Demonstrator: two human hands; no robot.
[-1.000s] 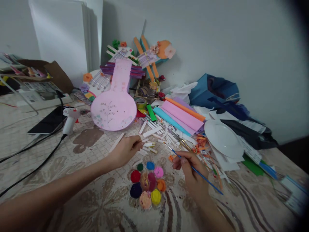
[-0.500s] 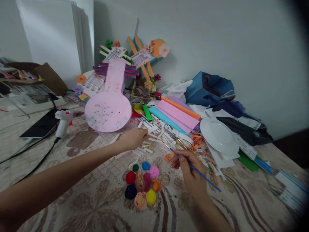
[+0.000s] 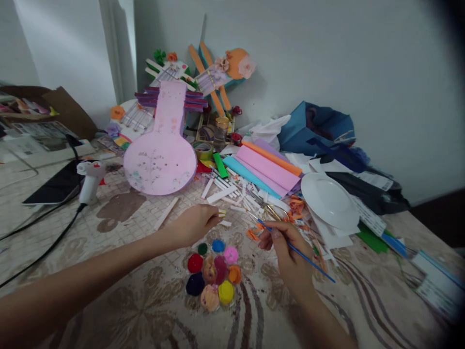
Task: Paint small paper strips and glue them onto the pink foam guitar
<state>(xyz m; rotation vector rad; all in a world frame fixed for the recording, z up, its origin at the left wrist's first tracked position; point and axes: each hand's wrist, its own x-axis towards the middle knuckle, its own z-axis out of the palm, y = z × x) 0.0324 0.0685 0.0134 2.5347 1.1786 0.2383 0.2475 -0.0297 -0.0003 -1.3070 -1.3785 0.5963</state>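
Observation:
My right hand (image 3: 290,249) grips a thin blue paintbrush (image 3: 308,261), its tip pointing up and left toward a heap of white strips (image 3: 250,198). My left hand (image 3: 196,224) is closed and low over the table, knuckles up. Small pale strips (image 3: 225,223) show right at its fingertips; what is inside or under the fingers is hidden. Just nearer than the left hand sits a flower-shaped cluster of paint pots (image 3: 220,269) in red, blue, green, pink, orange, yellow and peach. A longer strip (image 3: 166,213) lies behind the left wrist.
A pink guitar-shaped craft piece (image 3: 160,162) leans at the back, with other decorated ones behind. A glue gun (image 3: 90,182) stands left, its cable trailing. Coloured paper sheets (image 3: 269,167), a white plate (image 3: 329,199), scissors (image 3: 272,212) and a blue bag (image 3: 316,128) occupy the right.
My left hand has come back from the strip heap, nearer the paint pots, and covers small strips that showed before. My right hand keeps the brush nearly still. The view has shifted slightly.

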